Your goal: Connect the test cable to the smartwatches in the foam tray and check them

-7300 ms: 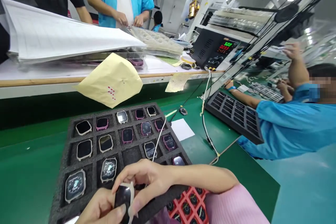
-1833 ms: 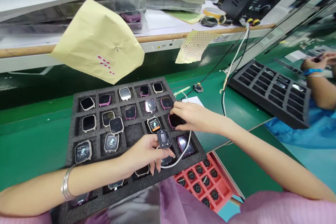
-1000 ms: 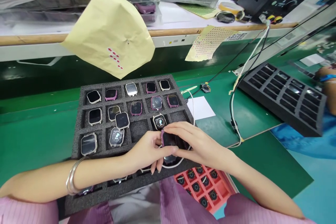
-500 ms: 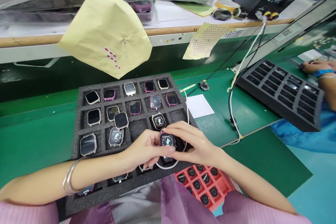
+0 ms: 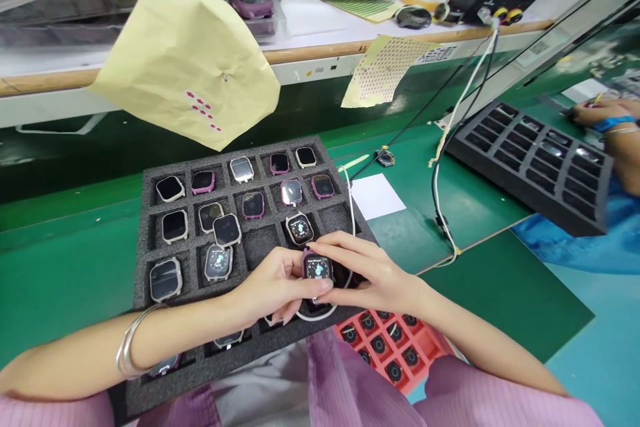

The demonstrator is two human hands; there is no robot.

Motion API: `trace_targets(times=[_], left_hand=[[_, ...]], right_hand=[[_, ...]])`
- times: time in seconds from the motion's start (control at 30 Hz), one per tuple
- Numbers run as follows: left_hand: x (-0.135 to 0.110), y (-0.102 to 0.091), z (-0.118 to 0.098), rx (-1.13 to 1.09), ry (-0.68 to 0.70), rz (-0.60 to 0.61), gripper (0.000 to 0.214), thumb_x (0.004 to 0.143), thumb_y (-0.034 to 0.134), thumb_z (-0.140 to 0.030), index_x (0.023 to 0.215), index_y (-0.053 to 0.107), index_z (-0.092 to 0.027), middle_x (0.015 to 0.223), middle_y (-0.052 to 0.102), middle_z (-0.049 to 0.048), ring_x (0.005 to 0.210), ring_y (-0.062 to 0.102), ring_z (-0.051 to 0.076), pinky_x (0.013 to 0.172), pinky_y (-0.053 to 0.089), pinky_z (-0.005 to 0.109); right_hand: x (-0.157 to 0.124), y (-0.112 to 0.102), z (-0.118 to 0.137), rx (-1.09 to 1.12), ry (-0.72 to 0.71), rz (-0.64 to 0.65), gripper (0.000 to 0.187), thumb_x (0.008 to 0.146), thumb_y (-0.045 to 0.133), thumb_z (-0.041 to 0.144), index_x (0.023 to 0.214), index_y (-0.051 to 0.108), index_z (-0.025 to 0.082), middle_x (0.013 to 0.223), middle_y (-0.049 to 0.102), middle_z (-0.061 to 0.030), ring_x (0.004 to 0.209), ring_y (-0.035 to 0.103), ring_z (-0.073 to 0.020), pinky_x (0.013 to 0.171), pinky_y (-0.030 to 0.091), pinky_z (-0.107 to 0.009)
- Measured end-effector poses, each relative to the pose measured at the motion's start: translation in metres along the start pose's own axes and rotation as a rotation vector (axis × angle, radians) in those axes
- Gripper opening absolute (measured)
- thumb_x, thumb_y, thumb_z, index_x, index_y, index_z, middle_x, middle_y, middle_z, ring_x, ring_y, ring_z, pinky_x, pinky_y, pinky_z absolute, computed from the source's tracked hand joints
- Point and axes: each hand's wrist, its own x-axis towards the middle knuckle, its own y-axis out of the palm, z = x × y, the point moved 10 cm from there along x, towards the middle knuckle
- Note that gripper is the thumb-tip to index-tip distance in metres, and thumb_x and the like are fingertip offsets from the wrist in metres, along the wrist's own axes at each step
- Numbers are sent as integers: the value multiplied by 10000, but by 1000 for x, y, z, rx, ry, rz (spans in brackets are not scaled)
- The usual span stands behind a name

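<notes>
A purple-framed smartwatch (image 5: 316,268) with a lit dial is held between my two hands above the front right of a dark foam tray (image 5: 194,248). My left hand (image 5: 275,283) grips it from the left, thumb across the lower screen. From the right, the fingers of my right hand (image 5: 377,273) close on its upper and lower edges. Just behind it, a light-framed watch (image 5: 300,229) with a lit screen lies in a compartment. Another lit watch (image 5: 219,263) sits further left, near a dark-screened one (image 5: 227,231) resting across a divider. My forearms hide part of the front row.
A white cable (image 5: 352,210) loops over the tray's right side and under my hands. Below the tray's right front is a red tray (image 5: 427,347) of round black parts. At right stand hanging cables (image 5: 438,193), another black tray (image 5: 560,230) and another person's hand (image 5: 600,112).
The view has shifted slightly, so the tray and shelf appear a little further left. Both hands keep nearly the same hold on the lit smartwatch.
</notes>
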Motion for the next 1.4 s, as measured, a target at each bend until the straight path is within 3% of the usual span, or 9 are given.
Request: trace_targets(times=[0.2,0.3,0.47,0.63,0.77,0.97,1.13,1.27,1.4], left_hand=[[0,2,2,47,1,4,348,801,676,-467,719,560,-150,371,449,-80,261,324,51,281,225,157],[1,4,-5,90,80,-21,335,802,684,-455,792,585,-136,553,556,-40,383,409,51,366,288,169],[4,13,-5,175,79,40,361,711,784,-411,838,603,-125,750,585,-15,557,428,62,496,319,186],[4,9,-2,178,8,8,371,724,764,-430,876,602,-133,759,587,-23,448,375,34,396,269,179],[0,11,-1,171,0,30,420,710,772,-458,925,605,-138,848,624,5,447,396,29,352,289,158],[-6,29,2,36,17,190,364,743,763,-360,991,601,-149,863,656,34,497,545,64,415,446,170],[-14,56,18,-147,-25,388,305,798,713,-291,1039,564,-179,1100,597,85,640,675,120,390,439,140],[-12,59,25,-208,-56,355,309,788,721,-261,1027,556,-156,1107,570,94,606,674,110,405,477,145],[-9,51,19,-259,-79,252,275,795,709,-311,963,587,-132,1040,592,86,584,673,119,425,520,180]], right_hand=[[-3,0,4,38,-47,-23,628,872,705,223,1419,407,137,1171,562,-159,1018,597,-233,818,558,-369],[-1,-4,0,48,-12,3,556,879,696,246,1367,454,135,1177,574,-157,1037,594,-234,849,545,-374],[5,-39,-27,-87,80,-50,439,895,676,304,1291,529,189,1181,584,-124,1095,562,-251,944,486,-428],[3,-47,-56,-337,234,148,387,952,569,340,1310,559,194,1090,535,-119,993,544,-257,851,508,-433],[0,-44,-49,-387,289,271,402,975,513,317,1359,500,200,1095,509,-113,954,549,-241,824,514,-395],[-12,-39,-32,-500,333,391,282,1010,410,326,1006,631,152,973,554,-113,790,590,-224,702,515,-365],[-31,-34,-18,-380,370,412,224,986,496,343,1110,625,208,878,660,-54,676,644,-192,595,502,-290],[-40,-34,-19,-497,433,431,304,959,551,361,1211,583,194,935,676,-70,642,658,-200,547,485,-297],[-33,-23,-22,-674,347,541,314,898,639,390,1110,622,158,914,634,-71,580,617,-187,487,435,-292]])
